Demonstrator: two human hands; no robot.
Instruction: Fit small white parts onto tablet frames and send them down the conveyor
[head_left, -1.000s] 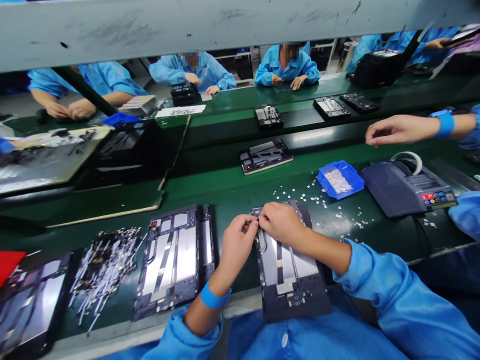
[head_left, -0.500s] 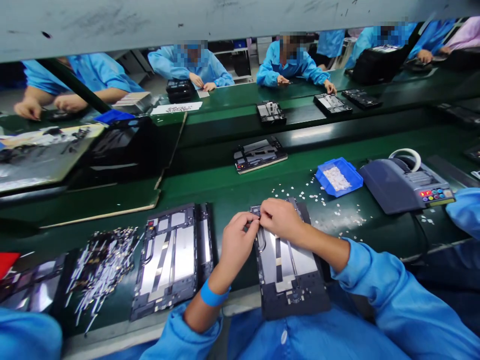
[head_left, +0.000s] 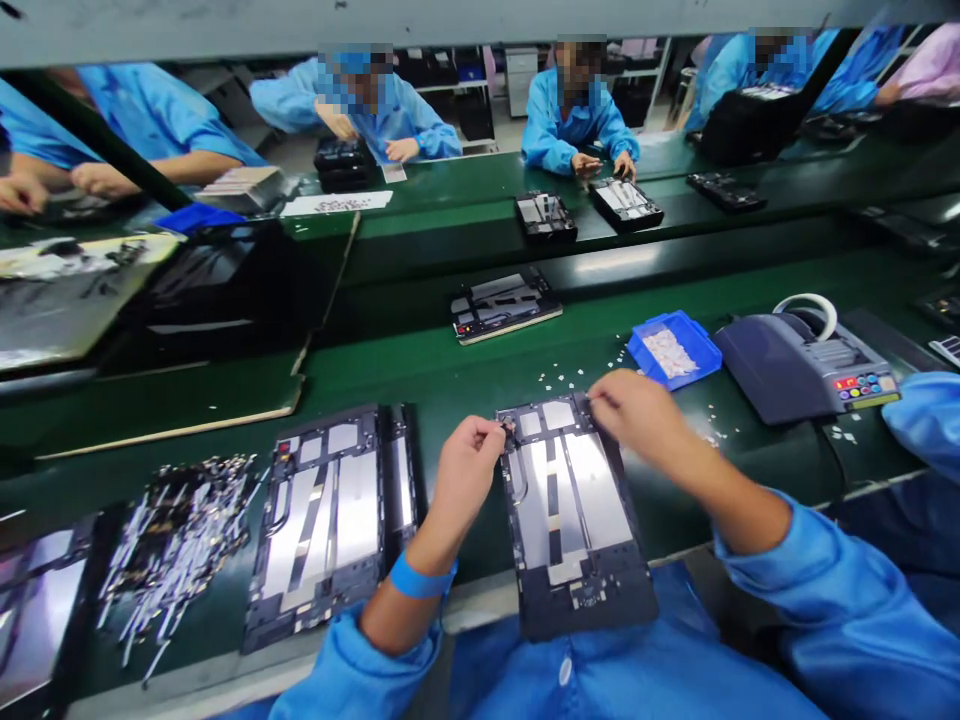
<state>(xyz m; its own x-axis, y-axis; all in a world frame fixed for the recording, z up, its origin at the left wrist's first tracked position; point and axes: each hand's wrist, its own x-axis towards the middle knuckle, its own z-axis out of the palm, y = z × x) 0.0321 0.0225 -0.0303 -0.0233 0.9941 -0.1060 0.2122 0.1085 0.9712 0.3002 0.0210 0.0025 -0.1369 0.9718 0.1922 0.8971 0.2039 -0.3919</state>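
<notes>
An opened tablet (head_left: 555,500) lies in front of me, its silver battery panels and black flex cables exposed, its near end jutting over the bench edge. My left hand (head_left: 469,465), with a blue band on the wrist, pinches at the tablet's top left corner; what lies between the fingertips is too small to make out. Beside the top right corner is my right hand (head_left: 637,415), its fingers drawn together and slightly blurred. Whether that pinch holds anything is hidden.
To the left lie opened tablets (head_left: 322,520) and a pile of thin flex strips (head_left: 184,540). Another tablet (head_left: 506,303) sits farther back. A blue tray (head_left: 709,350) of small white pieces stands near a tape dispenser (head_left: 780,375). Co-workers (head_left: 577,120) sit across the green bench.
My right hand has moved right, away from my left hand, to the tablet's top right corner. My left hand stays at the top left corner. The view has shifted slightly.
</notes>
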